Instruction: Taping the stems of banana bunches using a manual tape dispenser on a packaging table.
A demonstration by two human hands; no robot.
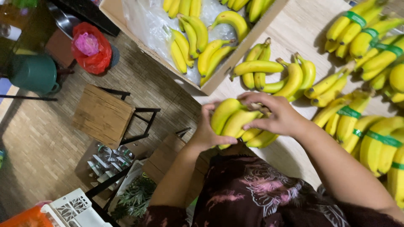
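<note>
Both my hands hold one bunch of yellow bananas [234,120] just above the near edge of a pale wooden table [290,38]. My left hand [208,132] grips the bunch from its left side, thumb under it. My right hand [273,115] covers the top and the stem end. Another loose bunch [275,73] lies on the table just beyond. To the right lie several bunches wrapped with green bands [370,130].
A cardboard box [229,67] lined with clear plastic holds more bananas at the top. On the floor to the left stand a wooden stool [103,115], a green watering can [33,73], a red bag [90,48] and a white crate [73,208].
</note>
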